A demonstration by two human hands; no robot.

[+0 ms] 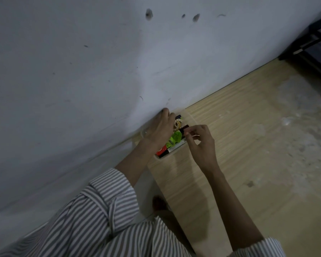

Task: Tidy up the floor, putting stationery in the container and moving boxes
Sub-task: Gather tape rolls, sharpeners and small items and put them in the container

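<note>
A clear plastic container [190,117] stands on the wooden floor against the white wall. Inside it lie a tape roll [178,125], a bright green item [174,140], a red and black item [161,152] and other stationery. My left hand [160,130] reaches over the container, its fingers lying on the far rim by the wall. At the container's near edge my right hand [200,141] pinches a small black item [184,129] between thumb and fingertips.
The wall [82,71] runs diagonally close behind the container. Bare wooden floor [258,145] spreads to the right, with pale scuffs. A dark furniture frame [315,43] stands at the top right. My foot [158,203] rests on the floor below the container.
</note>
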